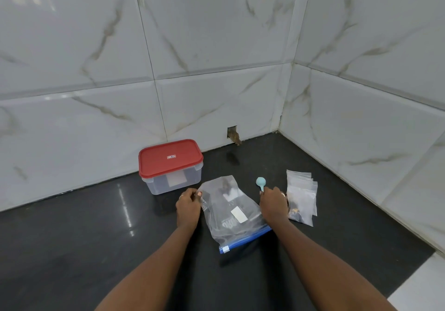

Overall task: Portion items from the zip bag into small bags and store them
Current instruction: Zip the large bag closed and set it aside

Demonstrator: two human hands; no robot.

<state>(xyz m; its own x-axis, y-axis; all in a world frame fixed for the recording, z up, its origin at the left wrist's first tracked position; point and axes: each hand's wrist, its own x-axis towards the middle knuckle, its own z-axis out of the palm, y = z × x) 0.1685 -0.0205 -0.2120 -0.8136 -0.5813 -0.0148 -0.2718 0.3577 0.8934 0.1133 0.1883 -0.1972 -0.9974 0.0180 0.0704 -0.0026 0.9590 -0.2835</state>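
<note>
Zip bag (225, 217) flat, long axis pointing away from the person, zipper end nearest; left hand (189, 206) pinches its left edge, right hand (273, 202) grips spoon (260, 182) beside its right edge.

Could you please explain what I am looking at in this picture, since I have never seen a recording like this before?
There is no machine here: a person wears a camera on the head, looking down at their own two bare hands. On the dark counter lie a clear zip bag, a stack of small bags to its right, and a container with a red lid behind. The left hand pinches the zip bag's edge; the right hand holds a teal spoon by its handle.
</note>
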